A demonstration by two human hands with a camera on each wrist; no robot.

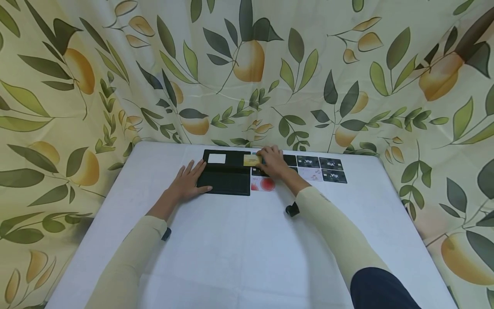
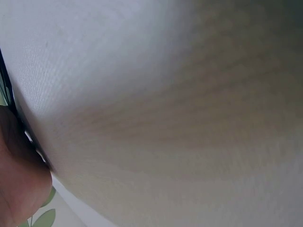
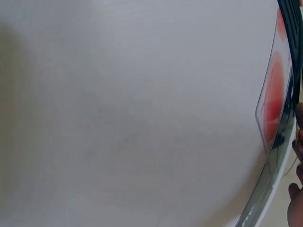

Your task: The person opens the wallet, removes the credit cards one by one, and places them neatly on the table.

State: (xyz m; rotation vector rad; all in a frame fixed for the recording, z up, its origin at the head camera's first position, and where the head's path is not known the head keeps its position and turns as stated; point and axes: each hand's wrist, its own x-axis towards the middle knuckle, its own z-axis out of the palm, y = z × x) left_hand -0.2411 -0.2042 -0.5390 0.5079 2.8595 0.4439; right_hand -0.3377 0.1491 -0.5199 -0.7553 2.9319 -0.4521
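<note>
An open black wallet (image 1: 227, 182) lies flat on the white table, with a white card or panel (image 1: 217, 158) in its upper part. My left hand (image 1: 186, 182) rests on its left edge, fingers spread. At the wallet's upper right, a gold card (image 1: 251, 160) overlaps the edge, pinched by the fingers of my right hand (image 1: 275, 163). That hand hides part of the cards beneath it. In the left wrist view only a piece of the left hand (image 2: 23, 189) shows at the side. Fingers of the right hand (image 3: 296, 203) appear at the right wrist view's edge.
Right of the wallet, cards lie in rows: a white one with red circles (image 1: 267, 184), black "Vip" cards (image 1: 308, 162) and a pale pink one (image 1: 310, 174). Behind the white table (image 1: 239, 257) hangs a curtain (image 1: 247, 103) printed with fruit and leaves.
</note>
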